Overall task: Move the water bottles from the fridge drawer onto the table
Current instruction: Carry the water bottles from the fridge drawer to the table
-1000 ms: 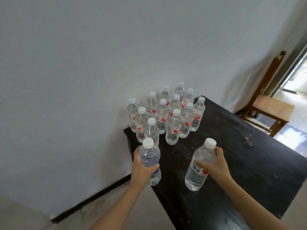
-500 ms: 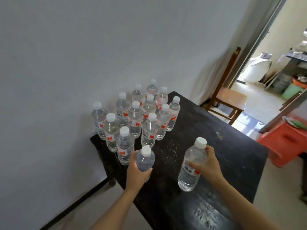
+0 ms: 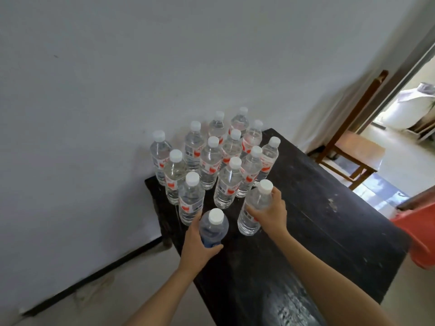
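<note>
Several clear water bottles [image 3: 227, 184] with white caps and red labels stand in a cluster at the far left corner of the dark wooden table [image 3: 329, 220]. My left hand [image 3: 200, 245] grips a bottle [image 3: 214, 225] upright over the table's left edge, just in front of the cluster. My right hand [image 3: 270, 212] grips another bottle [image 3: 255, 208], tilted slightly, its base at the table top beside the cluster's near right side. The fridge drawer is out of view.
A grey wall [image 3: 117, 90] runs behind the table. A wooden chair [image 3: 353, 149] stands past the table's far end by a doorway. A red plastic stool [image 3: 421, 234] sits at the table's right side.
Both hands have carried their bottles forward toward the cluster; the right bottle now sits close against the group. My view has swung slightly left.
</note>
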Available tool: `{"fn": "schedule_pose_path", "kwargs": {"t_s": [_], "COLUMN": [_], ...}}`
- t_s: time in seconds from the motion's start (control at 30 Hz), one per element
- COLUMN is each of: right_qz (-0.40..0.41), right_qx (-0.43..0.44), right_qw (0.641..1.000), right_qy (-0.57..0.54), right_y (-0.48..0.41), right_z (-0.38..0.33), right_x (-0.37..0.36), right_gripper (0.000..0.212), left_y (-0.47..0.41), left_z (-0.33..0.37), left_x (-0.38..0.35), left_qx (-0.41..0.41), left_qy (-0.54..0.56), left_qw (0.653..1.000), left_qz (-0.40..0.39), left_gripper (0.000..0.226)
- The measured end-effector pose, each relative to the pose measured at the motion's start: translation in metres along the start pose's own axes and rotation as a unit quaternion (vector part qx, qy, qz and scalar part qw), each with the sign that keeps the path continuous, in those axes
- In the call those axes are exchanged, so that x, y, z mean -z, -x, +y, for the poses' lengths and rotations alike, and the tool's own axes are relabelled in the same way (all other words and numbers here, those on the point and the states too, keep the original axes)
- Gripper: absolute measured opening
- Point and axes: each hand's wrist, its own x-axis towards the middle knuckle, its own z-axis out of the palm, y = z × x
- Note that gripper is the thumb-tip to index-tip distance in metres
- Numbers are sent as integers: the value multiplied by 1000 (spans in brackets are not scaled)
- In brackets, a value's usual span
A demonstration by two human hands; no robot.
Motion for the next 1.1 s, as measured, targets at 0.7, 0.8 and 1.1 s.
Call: {"fn": "schedule_pose_path", "kwargs": {"t_s": [0.7,0.8,1.1], "right_qz": [-52,-50,-34], "right_qx": [31,48,133], "right_qw": [986,984,940], "right_qy": [156,161,313], "right_y": [0,11,53], "right_z": [15,23,45], "right_x": [3,17,69], "right_gripper": [108,105,84], "left_y": [22,26,40], "left_z": [33,35,59], "left_x": [37,44,44], "left_qx": [-17,-21,-84], "left_qy": [-122,-140,-173], "left_qw": [992,990,981], "left_qz": [-13,-9,-35], "left_gripper": [105,106,96]}}
